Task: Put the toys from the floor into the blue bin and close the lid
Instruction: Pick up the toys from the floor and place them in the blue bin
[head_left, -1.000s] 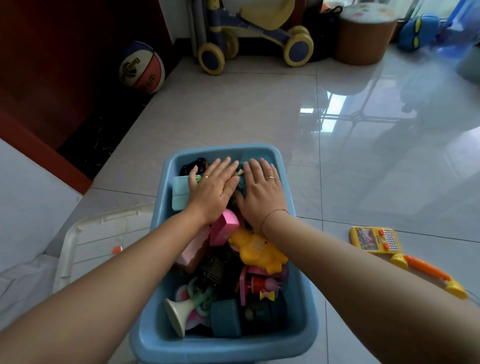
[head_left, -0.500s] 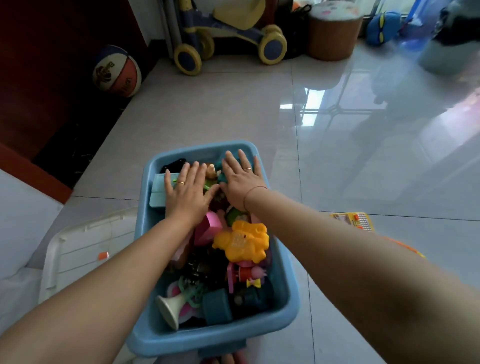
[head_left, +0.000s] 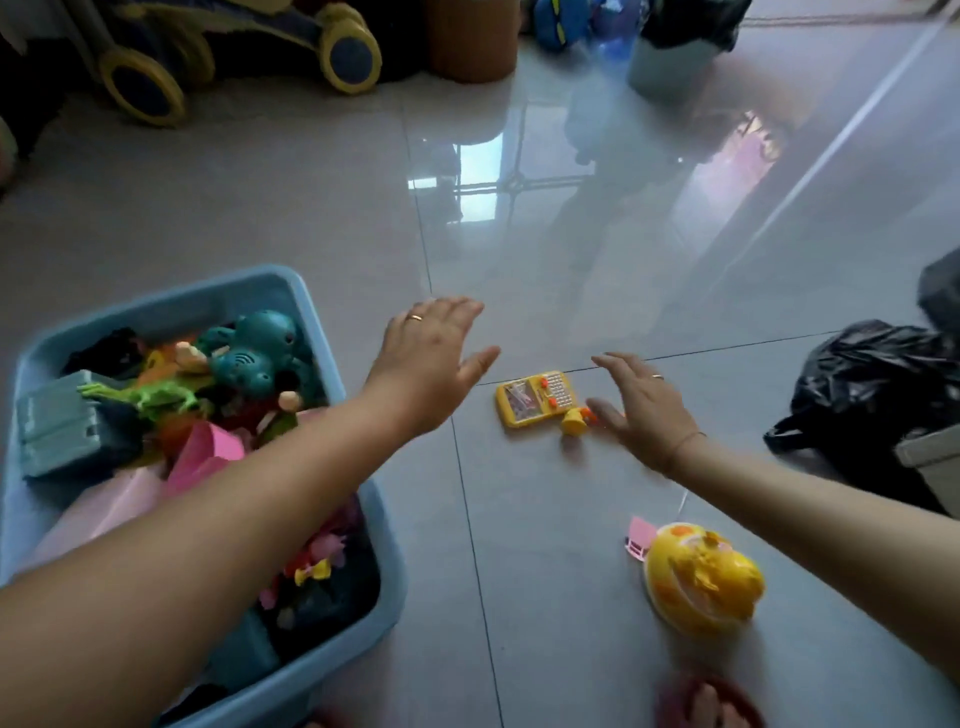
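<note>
The blue bin (head_left: 306, 296) stands on the floor at the left, lid off, piled with toys such as a teal octopus-like toy (head_left: 257, 348) and a green dinosaur (head_left: 150, 397). A yellow toy phone (head_left: 535, 399) with an orange cord lies on the tiles to the right of the bin. My left hand (head_left: 426, 358) hovers open just left of it, above the floor. On the phone's right side my right hand (head_left: 644, 402) is open, fingers near the phone's handset end. A round yellow toy (head_left: 701, 577) with a pink piece lies nearer me.
A black plastic bag (head_left: 872, 395) and a grey container edge (head_left: 930, 462) sit at the right. A ride-on toy car (head_left: 234, 47) and a brown stool (head_left: 472, 41) stand at the back. My foot (head_left: 706, 701) shows at the bottom edge.
Both hands have left the toys in the bin and swung right toward the yellow phone on the floor. The view has turned right, so the bin sits at the left.
</note>
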